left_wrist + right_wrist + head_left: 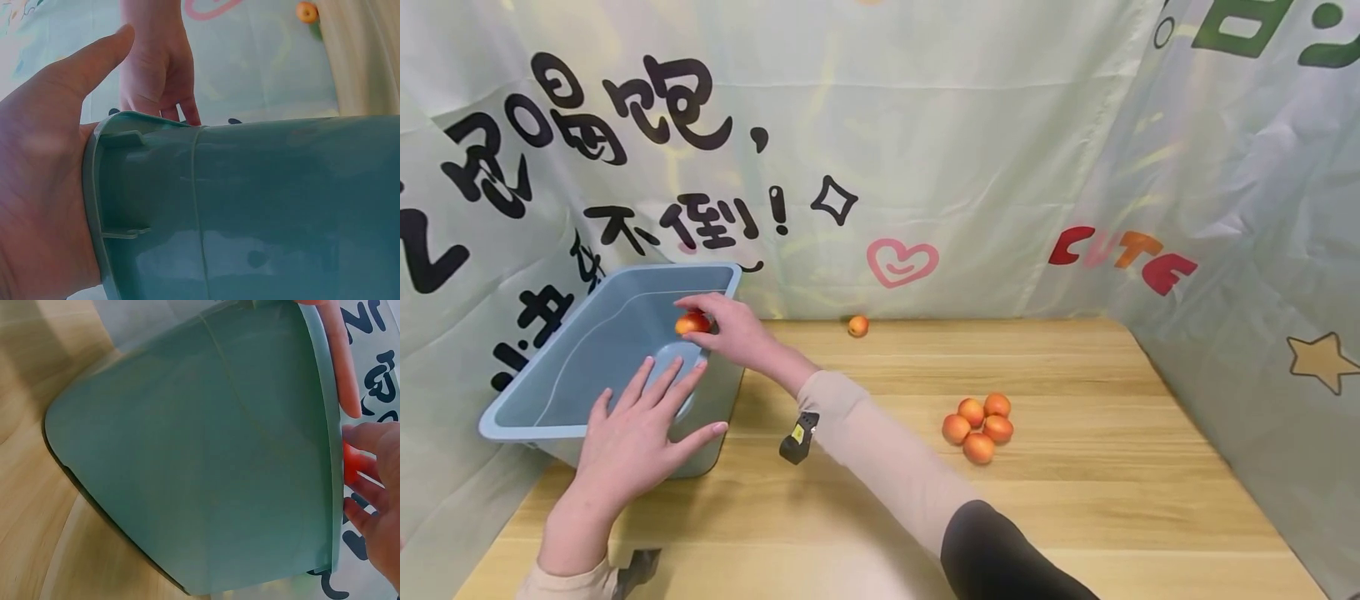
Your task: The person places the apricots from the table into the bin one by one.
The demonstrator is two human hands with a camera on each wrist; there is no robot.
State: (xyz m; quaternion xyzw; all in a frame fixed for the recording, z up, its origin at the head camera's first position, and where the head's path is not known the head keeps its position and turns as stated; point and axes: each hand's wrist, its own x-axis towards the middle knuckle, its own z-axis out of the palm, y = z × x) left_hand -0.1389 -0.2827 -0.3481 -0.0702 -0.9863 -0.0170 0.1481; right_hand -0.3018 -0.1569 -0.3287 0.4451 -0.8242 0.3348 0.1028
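The right hand [733,329] pinches a small orange-red fruit [692,322] over the grey-blue plastic tub [550,379], whose near rim the left hand [636,433] presses with fingers spread, below a red "CUTE" [1122,257] on the backdrop.

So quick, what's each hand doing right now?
Left hand: open, fingers straight, resting on the near rim of the blue tub.
Right hand: fingers curled round an orange-red fruit, held over the tub.
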